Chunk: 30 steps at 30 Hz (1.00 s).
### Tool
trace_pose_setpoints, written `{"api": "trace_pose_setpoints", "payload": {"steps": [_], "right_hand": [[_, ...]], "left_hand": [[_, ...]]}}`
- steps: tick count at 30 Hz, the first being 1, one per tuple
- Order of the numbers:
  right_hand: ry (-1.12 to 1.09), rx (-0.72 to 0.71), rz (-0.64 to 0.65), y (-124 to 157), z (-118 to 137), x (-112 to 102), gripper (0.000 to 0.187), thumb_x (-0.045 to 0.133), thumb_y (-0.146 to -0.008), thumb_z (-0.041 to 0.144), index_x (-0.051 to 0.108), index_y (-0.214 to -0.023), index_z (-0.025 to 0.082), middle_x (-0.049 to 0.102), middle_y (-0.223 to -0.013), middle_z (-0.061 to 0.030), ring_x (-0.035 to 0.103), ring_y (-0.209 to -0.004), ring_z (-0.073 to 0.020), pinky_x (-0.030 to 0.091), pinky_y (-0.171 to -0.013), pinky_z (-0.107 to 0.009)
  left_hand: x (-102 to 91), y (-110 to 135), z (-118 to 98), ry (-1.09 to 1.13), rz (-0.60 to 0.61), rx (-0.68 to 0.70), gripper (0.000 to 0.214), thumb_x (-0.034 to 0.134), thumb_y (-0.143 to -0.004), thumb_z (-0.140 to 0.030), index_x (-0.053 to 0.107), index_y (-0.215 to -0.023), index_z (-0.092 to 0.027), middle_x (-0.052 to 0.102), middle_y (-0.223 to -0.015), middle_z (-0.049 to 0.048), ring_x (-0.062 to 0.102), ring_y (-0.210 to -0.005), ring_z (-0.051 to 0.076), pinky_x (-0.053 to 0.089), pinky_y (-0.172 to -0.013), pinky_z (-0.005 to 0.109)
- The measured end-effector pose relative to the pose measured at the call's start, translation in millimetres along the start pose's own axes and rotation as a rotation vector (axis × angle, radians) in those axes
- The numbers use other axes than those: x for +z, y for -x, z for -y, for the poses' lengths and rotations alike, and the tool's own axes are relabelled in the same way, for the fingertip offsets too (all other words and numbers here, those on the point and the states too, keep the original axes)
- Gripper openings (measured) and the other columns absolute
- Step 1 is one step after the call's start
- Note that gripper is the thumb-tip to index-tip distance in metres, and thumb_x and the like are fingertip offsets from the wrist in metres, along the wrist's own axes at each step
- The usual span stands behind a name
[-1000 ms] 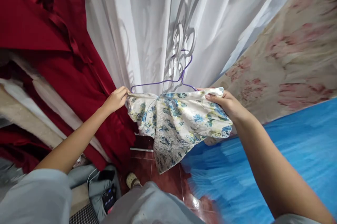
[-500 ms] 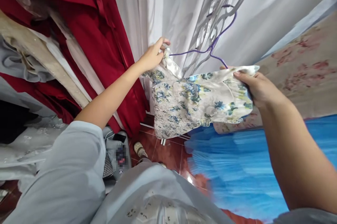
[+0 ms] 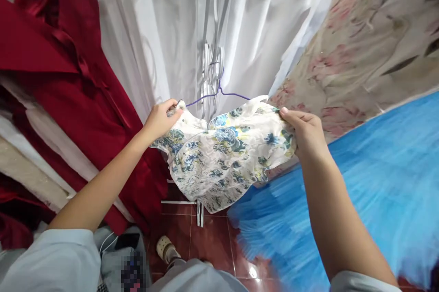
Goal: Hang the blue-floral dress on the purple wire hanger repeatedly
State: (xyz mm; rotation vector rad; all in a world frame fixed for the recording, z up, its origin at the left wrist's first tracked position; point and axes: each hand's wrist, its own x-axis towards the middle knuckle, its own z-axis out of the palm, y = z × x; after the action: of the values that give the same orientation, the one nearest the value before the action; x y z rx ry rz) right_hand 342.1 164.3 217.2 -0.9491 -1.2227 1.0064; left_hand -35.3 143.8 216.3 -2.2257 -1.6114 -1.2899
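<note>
In the head view, a floral garment (image 3: 222, 159) is held up at the centre, in front of the body and above a red tiled floor (image 3: 209, 246). Its upper left edge is pinched between the thumb and bent fingers of the left hand (image 3: 161, 118). Its right end is gripped by the right hand (image 3: 307, 132), with the thumb laid on the near face; the right fingertips are hidden behind the cloth, and their exact closure cannot be told. The garment's long axis is directed crosswise, from hand to hand, and its lower hem hangs free toward the floor. A purple hanger (image 3: 219, 85) is aligned with this axis along the top edge; its hook is positioned beyond the cloth, between the two hands, at the white scrolled metalwork (image 3: 221, 56). Whether the hook is engaged there cannot be told. The hanger's left arm is seen to end just beside the left fingers, while its right arm is lost behind a white flap of the garment, short of the right thumb; the left hand is thus the nearer to the visible hanger. A dark red garment (image 3: 113, 146) is located at the left, and blue fabric (image 3: 363, 182) at the right.
</note>
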Motion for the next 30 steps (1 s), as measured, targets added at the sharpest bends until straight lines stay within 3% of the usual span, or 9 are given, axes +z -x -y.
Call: {"api": "trace_pose_setpoints", "payload": {"steps": [3, 8, 12, 17, 24, 28, 30], "right_hand": [[-0.05, -0.003, -0.097, -4.3, 5.1, -6.0, 0.024, 0.079, -0.076, 0.035, 0.069, -0.069, 0.014, 0.06, -0.05, 0.0, 0.049, -0.044, -0.013, 0.037, -0.043, -0.026], [-0.108, 0.084, -0.221, 24.0, -25.9, -20.9, 0.021, 0.078, -0.077, 0.038, 0.07, -0.071, 0.02, 0.066, -0.055, -0.0012, 0.054, -0.043, -0.0172, 0.041, -0.042, -0.028], [-0.193, 0.152, -0.132, 62.4, -54.6, -15.0, 0.018, 0.076, -0.078, 0.042, 0.07, -0.075, 0.025, 0.067, -0.057, -0.0007, 0.055, -0.042, -0.0195, 0.042, -0.039, -0.029], [-0.281, 0.169, -0.119, 81.6, -70.7, 11.2, 0.016, 0.074, -0.08, 0.042, 0.071, -0.08, 0.026, 0.073, -0.065, -0.0018, 0.063, -0.05, -0.0215, 0.048, -0.043, -0.03], [-0.366, 0.214, -0.183, 72.2, -66.0, 8.1, 0.024, 0.072, -0.08, 0.048, 0.072, -0.084, 0.024, 0.075, -0.07, -0.0038, 0.071, -0.065, -0.0298, 0.058, -0.06, -0.041], [-0.405, 0.234, -0.187, 123.6, -71.7, 0.6, 0.022, 0.072, -0.076, 0.05, 0.073, -0.086, 0.031, 0.076, -0.077, -0.0026, 0.069, -0.067, -0.03, 0.056, -0.06, -0.042], [-0.424, 0.288, -0.019, 161.6, -79.0, 0.5, 0.036, 0.064, -0.077, 0.063, 0.074, -0.087, 0.03, 0.074, -0.078, -0.0067, 0.068, -0.068, -0.0308, 0.054, -0.062, -0.043]], "left_hand": [[11.0, -16.2, -13.5, -0.002, -0.028, 0.072, 0.019, 0.054, -0.093, -0.034, 0.061, -0.084, -0.018, 0.056, -0.071, -0.0013, 0.052, -0.068, 0.014, 0.037, -0.065, 0.026], [29.5, -18.0, -24.6, -0.039, 0.012, 0.211, 0.021, 0.055, -0.094, -0.039, 0.062, -0.088, -0.02, 0.061, -0.075, 0.0012, 0.056, -0.069, 0.016, 0.037, -0.064, 0.027], [37.1, -2.9, -13.2, -0.119, -0.013, 0.233, 0.03, 0.051, -0.097, -0.042, 0.059, -0.078, -0.021, 0.056, -0.069, 0.0011, 0.054, -0.065, 0.015, 0.034, -0.061, 0.027], [29.6, -1.7, -2.8, -0.138, -0.06, 0.197, 0.034, 0.048, -0.098, -0.044, 0.059, -0.076, -0.02, 0.055, -0.07, 0.0012, 0.052, -0.064, 0.013, 0.035, -0.06, 0.027], [15.7, -45.0, -46.0, -0.224, -0.02, 0.265, 0.037, 0.054, -0.094, -0.048, 0.053, -0.068, -0.021, 0.052, -0.064, 0.0015, 0.045, -0.055, 0.015, 0.025, -0.052, 0.03], [30.8, -23.5, -48.1, -0.124, -0.011, 0.256, 0.03, 0.052, -0.096, -0.045, 0.056, -0.078, -0.022, 0.058, -0.077, 0.0041, 0.055, -0.076, 0.02, 0.038, -0.07, 0.034], [44.2, 3.0, -40.3, 0.013, -0.031, 0.128, 0.03, 0.046, -0.098, -0.046, 0.057, -0.084, -0.022, 0.059, -0.085, 0.0066, 0.057, -0.089, 0.024, 0.041, -0.083, 0.039]]}}
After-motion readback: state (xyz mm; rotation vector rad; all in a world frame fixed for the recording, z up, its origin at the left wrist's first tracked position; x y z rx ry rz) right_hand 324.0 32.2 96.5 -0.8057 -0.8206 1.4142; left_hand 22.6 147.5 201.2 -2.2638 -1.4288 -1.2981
